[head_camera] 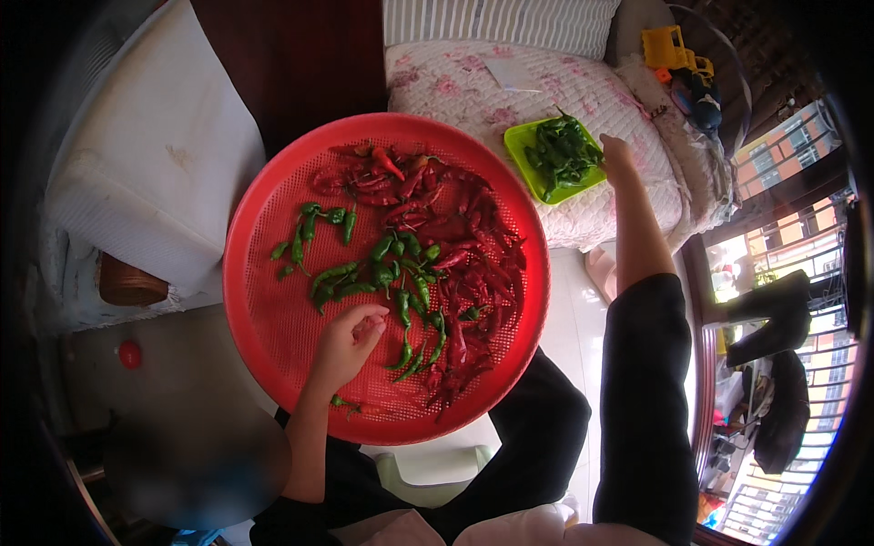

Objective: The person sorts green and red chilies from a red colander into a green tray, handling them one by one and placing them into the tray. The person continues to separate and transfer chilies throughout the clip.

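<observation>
In front of me is a round red perforated plastic basket. Dried red chilli peppers spread over its right and upper parts, with green peppers in loose groups across the middle and left. My left hand hovers over the lower middle, just below the green peppers, thumb and fingers loosely curled with nothing visible between them. At the upper right, my right hand grips the right rim of a lime-green square tray. A heap of green peppers fills most of that tray, over the quilted seat.
A floral quilted cover lies on the seat beyond the basket, beside a striped cushion. At left stands a white-covered piece of furniture. A red ball is on the floor; a yellow toy truck sits at upper right.
</observation>
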Demonstrator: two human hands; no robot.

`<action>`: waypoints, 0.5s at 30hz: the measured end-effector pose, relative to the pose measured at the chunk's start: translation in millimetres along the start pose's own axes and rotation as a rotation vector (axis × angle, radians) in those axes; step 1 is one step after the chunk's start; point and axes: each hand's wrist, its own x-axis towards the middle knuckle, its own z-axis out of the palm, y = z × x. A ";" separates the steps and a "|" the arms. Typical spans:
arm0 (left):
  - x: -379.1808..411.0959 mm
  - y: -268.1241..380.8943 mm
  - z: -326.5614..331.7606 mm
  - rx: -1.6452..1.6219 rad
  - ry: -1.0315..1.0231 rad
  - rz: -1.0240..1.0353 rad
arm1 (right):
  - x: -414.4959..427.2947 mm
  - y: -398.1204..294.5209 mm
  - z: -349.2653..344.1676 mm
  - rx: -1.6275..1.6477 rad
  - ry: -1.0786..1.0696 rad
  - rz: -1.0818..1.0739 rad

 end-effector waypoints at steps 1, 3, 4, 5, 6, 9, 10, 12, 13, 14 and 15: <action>0.6 -1.3 1.6 -0.019 -0.014 -0.005 | 6.5 9.2 -6.8 -0.044 0.018 -0.028; -0.6 -3.1 -3.7 -0.004 0.003 -0.001 | -14.3 -8.3 -7.9 0.350 -0.002 0.131; 0.8 -2.2 -4.9 -0.003 0.009 0.006 | -27.0 -18.2 -14.2 0.536 0.017 0.213; 1.4 0.3 -5.0 -0.016 0.015 0.025 | -44.9 -25.0 -19.4 0.605 0.040 0.159; -0.3 2.9 -8.1 0.003 0.017 0.024 | -62.7 -32.2 -14.0 0.685 0.047 0.109; 0.7 4.9 -3.7 0.009 0.010 0.042 | -158.0 -52.8 -15.6 0.785 -0.099 -0.047; -1.3 1.7 -5.9 0.004 0.033 0.060 | -207.3 -82.9 -9.0 0.662 -0.199 -0.077; -2.7 4.3 -6.4 0.041 0.037 0.038 | -268.8 -81.7 12.8 0.556 -0.482 -0.120; -3.6 1.0 -5.3 0.031 0.040 0.046 | -299.4 -77.5 26.8 0.470 -0.628 -0.208; -5.5 1.7 -7.2 0.025 0.046 0.057 | -329.2 -82.8 38.1 0.325 -0.704 -0.304; -8.6 3.6 -10.6 0.055 0.029 0.049 | -354.8 -96.9 48.2 0.229 -0.741 -0.402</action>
